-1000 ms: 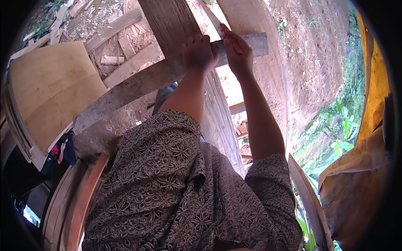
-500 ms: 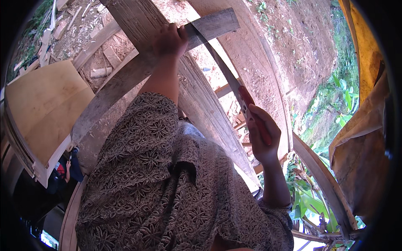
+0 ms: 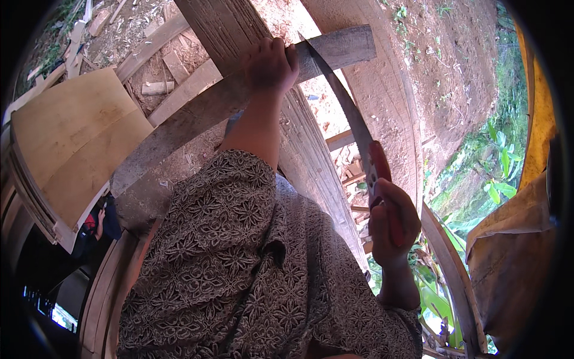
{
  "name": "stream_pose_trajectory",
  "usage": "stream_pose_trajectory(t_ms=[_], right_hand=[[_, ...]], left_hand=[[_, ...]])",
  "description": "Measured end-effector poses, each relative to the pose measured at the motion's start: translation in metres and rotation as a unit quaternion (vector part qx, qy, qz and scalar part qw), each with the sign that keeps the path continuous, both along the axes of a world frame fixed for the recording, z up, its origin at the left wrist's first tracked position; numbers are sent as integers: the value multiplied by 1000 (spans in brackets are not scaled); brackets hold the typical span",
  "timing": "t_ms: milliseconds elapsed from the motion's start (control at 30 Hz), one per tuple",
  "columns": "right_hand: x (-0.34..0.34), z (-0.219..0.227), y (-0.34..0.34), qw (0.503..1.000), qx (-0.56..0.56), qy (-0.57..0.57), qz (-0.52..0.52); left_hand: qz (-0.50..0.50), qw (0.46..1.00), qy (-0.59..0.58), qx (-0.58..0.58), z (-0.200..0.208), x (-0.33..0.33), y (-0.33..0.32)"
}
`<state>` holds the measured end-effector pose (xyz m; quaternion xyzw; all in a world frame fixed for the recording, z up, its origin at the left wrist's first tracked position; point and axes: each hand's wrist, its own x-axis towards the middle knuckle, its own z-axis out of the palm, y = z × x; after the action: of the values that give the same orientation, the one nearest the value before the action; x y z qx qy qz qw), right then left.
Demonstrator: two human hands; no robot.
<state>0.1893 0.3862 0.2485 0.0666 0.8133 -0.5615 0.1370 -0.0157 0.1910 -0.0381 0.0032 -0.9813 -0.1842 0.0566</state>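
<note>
A long grey board (image 3: 197, 113) lies crosswise over thick wooden beams. My left hand (image 3: 272, 64) is closed over it near its right end, fingers wrapped over the far edge. In my right hand (image 3: 393, 224) is the red handle of a handsaw (image 3: 347, 99) with a curved dark blade. The blade slants up and left, and its tip part lies across the board just right of my left hand. How deep the teeth sit in the wood cannot be made out.
A weathered beam (image 3: 311, 161) runs under the board, beside a wide plank (image 3: 382, 90) on the right. Pale plywood sheets (image 3: 78, 143) are stacked at left. Wood scraps (image 3: 173, 66) litter the ground. A yellow-brown tarp (image 3: 508, 251) hangs at right. Another person's hand (image 3: 100, 221) shows at far left.
The whole view has shifted, so everything sits further right. The saw has been drawn back toward me, leaving less blade beyond the board. My left hand keeps its hold on the board.
</note>
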Motion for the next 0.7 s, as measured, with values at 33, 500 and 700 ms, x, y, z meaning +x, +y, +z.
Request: stream_pose_trajectory(t_ms=[33,500,700], right_hand=[[-1,1,1,1000,3,1,-5],[-8,-20,18,990,-116,71,27],[-25,0,-10,975,-183,119,30]], left_hand=[[-1,1000,21,3,-8,-1,0],[8,1000,0,-1,-18,-5,7],[14,999,-30,-20,-6,-4,1]])
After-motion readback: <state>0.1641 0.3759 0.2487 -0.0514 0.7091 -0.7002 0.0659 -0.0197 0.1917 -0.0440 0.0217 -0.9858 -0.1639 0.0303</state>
